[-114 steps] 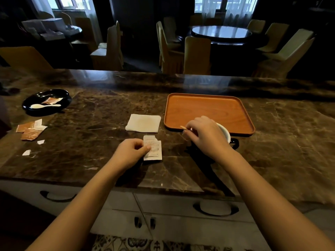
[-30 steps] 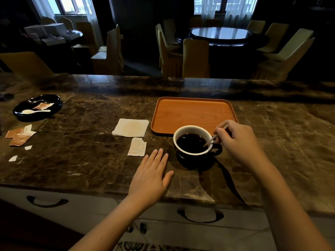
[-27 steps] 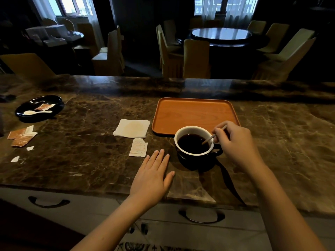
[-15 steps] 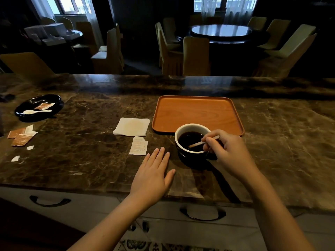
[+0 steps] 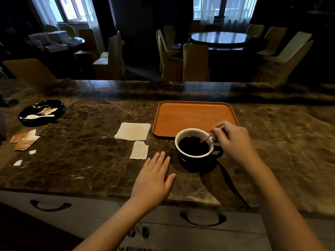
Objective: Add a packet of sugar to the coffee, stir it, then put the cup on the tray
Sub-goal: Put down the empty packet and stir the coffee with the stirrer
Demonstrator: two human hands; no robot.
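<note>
Coffee (image 5: 193,145) fills a dark cup (image 5: 194,147) with a white inside, which stands on the marble counter (image 5: 81,160) just in front of the near edge of the orange tray (image 5: 194,117), not on it. A thin stirrer (image 5: 211,135) slants into the drink from the right, its lower end under the dark surface. The right hand (image 5: 233,142) pinches the upper end of the stirrer between thumb and fingers, held over the cup's handle side. The left hand (image 5: 154,180) lies flat on the counter just left of the cup, palm down, fingers spread a little and holding nothing. Beyond its fingertips lies a torn white sugar packet (image 5: 139,150), and past that a folded white napkin (image 5: 133,131) beside the tray's left edge. Far to the left sit brown packets (image 5: 24,140) with small paper scraps near them, and a black dish (image 5: 42,112) holding a white spoon (image 5: 39,116) and another packet.
</note>
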